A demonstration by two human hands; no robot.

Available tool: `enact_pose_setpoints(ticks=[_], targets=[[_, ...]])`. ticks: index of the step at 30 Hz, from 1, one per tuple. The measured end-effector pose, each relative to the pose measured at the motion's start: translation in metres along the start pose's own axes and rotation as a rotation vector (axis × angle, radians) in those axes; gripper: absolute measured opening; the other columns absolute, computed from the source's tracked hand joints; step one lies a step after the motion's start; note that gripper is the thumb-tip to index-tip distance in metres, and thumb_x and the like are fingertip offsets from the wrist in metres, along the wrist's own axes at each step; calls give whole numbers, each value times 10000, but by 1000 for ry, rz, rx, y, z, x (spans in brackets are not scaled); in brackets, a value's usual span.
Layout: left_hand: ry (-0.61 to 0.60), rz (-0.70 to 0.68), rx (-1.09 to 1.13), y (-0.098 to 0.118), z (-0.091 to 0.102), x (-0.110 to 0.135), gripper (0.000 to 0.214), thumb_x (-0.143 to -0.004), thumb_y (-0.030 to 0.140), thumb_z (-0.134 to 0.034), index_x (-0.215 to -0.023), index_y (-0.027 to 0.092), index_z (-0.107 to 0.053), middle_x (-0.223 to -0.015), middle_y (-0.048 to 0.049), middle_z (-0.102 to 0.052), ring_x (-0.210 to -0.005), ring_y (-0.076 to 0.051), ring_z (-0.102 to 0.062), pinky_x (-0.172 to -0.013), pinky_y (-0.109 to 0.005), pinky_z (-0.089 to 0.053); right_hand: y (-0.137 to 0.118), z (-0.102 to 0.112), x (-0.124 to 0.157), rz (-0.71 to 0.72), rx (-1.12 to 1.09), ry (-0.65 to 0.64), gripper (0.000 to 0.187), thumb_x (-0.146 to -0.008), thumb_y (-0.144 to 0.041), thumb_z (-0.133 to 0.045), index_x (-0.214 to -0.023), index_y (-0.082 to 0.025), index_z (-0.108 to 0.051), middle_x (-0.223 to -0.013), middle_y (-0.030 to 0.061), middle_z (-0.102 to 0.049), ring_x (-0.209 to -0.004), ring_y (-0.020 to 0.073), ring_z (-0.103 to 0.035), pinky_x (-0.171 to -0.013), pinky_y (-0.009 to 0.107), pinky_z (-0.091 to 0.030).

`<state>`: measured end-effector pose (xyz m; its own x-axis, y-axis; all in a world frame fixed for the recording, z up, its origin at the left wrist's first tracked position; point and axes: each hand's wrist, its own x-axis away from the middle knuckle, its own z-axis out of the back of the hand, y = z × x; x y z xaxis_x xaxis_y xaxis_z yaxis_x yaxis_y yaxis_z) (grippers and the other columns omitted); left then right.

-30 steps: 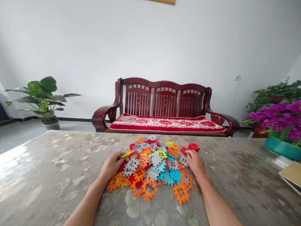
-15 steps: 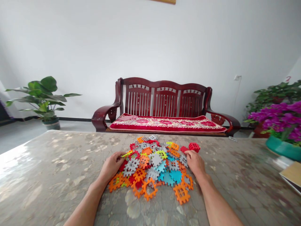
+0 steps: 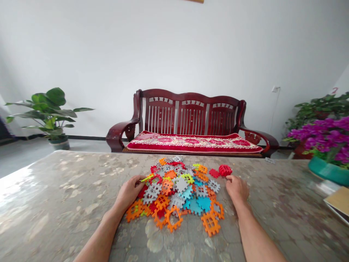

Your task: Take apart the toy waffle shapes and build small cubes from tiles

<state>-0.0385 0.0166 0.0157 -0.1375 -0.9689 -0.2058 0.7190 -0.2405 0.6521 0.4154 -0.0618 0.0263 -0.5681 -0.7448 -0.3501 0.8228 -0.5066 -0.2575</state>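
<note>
A heap of interlocking plastic building tiles (image 3: 180,185) in orange, grey, blue, red and lime lies between my hands. At the heap's left edge, my left hand (image 3: 133,188) pinches a thin lime-yellow tile (image 3: 147,178), seen nearly edge-on. My right hand (image 3: 237,187) is right of the heap, fingers curled in. Its fingertips are just below a rounded red assembled piece (image 3: 225,170); whether they touch it, or hold anything small, I cannot make out. A flat red tile (image 3: 214,173) lies left of that piece, and a grey window tile (image 3: 214,186) is left of my right hand.
The patterned table (image 3: 81,203) carries a teal pot (image 3: 328,171) of purple flowers and a tan book-like object (image 3: 339,203) at the right. One grey tile (image 3: 269,160) lies by the far edge. Beyond stand a wooden bench (image 3: 192,112) and a potted plant (image 3: 51,116).
My right hand has moved right, from the heap's edge beside the grey tile to below the rounded red piece. My left hand stays put with the lime-yellow tile.
</note>
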Motion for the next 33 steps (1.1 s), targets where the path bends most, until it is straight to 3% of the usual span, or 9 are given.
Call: enact_pose_setpoints(ticks=[17,25,30,33], targets=[[-13,-15,21,3,1,2,374,-805,372,-484,-1051,214,-718,-791,5,-725,-727,-175,-640,-663,-231,-441,-10,0,-3,66,66,-73,372,-860,-201,-447,-1106,-253,-722,-1187,88,-679,-998,299,-624,-799,400,-472],[-16,-14,17,1,1,1,386,-802,365,-482,-1070,216,-716,-838,1,-738,-773,-182,-640,-699,-233,-447,-13,-1,-7,65,78,-126,419,-874,-176,-409,-1174,-252,-691,-1272,62,-638,-1061,297,-593,-853,403,-459],[-19,-14,25,-1,0,0,380,-805,373,-483,-1060,217,-718,-873,-9,-738,-786,-189,-642,-705,-241,-447,-12,1,-6,64,10,-108,417,-845,-148,-422,-1129,-249,-710,-1209,55,-672,-1027,276,-610,-819,374,-456],[-20,-6,23,0,-1,0,386,-809,375,-478,-1071,217,-712,-853,-7,-733,-781,-190,-644,-706,-244,-444,-9,1,-5,129,-65,-67,396,-795,-111,-447,-998,-264,-752,-1103,34,-708,-970,238,-620,-815,343,-450]])
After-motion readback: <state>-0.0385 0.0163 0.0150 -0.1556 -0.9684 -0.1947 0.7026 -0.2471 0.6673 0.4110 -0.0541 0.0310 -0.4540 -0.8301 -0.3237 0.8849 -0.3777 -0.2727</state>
